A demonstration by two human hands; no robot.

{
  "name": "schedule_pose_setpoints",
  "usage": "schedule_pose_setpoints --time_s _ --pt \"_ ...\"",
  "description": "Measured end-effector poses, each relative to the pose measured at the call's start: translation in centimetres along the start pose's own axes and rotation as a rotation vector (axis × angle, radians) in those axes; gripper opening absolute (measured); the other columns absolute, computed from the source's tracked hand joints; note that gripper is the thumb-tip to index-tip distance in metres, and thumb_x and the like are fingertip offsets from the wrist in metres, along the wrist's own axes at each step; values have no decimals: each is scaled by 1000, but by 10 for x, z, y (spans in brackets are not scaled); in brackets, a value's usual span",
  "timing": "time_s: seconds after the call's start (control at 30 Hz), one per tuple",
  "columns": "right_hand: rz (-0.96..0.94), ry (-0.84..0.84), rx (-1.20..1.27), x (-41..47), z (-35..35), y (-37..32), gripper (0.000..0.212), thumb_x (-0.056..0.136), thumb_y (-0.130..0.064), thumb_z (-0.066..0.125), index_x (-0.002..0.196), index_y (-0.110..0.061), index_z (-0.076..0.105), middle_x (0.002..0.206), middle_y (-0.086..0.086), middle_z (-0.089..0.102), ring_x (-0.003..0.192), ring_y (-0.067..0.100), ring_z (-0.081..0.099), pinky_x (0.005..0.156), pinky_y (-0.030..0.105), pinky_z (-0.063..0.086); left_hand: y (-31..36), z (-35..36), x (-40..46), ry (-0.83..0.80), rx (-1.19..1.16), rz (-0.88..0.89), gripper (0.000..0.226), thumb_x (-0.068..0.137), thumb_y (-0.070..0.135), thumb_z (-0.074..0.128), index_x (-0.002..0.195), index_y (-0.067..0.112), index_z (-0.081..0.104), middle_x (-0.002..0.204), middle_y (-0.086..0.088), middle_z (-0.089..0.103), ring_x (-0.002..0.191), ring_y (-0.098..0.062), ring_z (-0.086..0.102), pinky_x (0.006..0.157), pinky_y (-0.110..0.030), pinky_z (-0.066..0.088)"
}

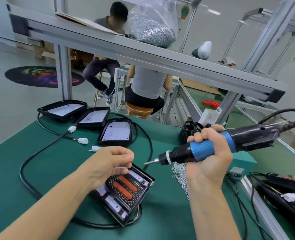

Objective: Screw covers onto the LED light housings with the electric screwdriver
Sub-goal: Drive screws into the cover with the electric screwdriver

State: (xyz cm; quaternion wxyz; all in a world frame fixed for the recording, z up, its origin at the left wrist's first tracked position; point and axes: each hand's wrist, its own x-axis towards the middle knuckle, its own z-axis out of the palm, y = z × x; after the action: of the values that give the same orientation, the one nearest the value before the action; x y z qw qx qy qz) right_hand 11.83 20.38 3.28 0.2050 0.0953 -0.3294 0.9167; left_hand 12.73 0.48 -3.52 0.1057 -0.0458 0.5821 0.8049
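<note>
Here, right hand point(208, 163): fingers wrapped round the blue screwdriver point(205, 149), held level above the mat point(160, 222), bit pointing left toward the left hand point(107, 166). Left hand: fingers curled, fingertips pinched together; whether they hold a screw cannot be told. Housing point(126, 193): directly under the left hand, cover on. Loose screws point(179, 174): beneath the screwdriver.

You work at a bench with a green mat point(160, 220). Above it runs a shelf point(143, 54) on aluminium posts point(63, 73). On the shelf stand a clear bag of screws point(152, 30) and an open notebook point(84, 21). Behind the bench the floor point(8, 101) is pale grey, with a round coloured sticker point(39, 77). Two people sit on stools; the wooden stool point(139, 110) is nearer to you.
</note>
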Motion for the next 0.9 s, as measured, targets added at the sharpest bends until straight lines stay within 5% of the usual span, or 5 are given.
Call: schedule_pose_setpoints --time_s 0.2,0.67,0.77,0.9 --pt "33 -41 37 -10 20 13 21 69 -5 55 83 -19 49 59 -5 45 48 9 46 56 21 45 -10 -9 -14 -62 -250 -58 18 63 1 73 80 2 71 73 -15 66 59 -17 65 52 -22 55" --pt "17 -65 21 -14 21 15 19 69 -5 54 82 -19 51 57 -5 48 49 9 47 57 21 45 -20 0 -19 -41 -341 -25 18 67 0 68 85 -1 67 74 -14 67 58 -16 64 51 -22 55" --pt "14 -97 -26 -10 15 16 19 71 -3 55 83 -18 53 58 -4 49 49 10 48 55 23 46 -20 -4 -17 71 -163 104 12 72 0 70 84 0 68 72 -12 68 60 -15 62 55 -20 54" --pt "-36 -139 -267 -9 -1 18 21 72 0 59 86 -17 57 63 -2 51 50 15 49 55 26 44 -26 -7 -14 295 462 377 13 81 5 70 76 17 71 72 0 71 64 -6 63 62 -13 49"
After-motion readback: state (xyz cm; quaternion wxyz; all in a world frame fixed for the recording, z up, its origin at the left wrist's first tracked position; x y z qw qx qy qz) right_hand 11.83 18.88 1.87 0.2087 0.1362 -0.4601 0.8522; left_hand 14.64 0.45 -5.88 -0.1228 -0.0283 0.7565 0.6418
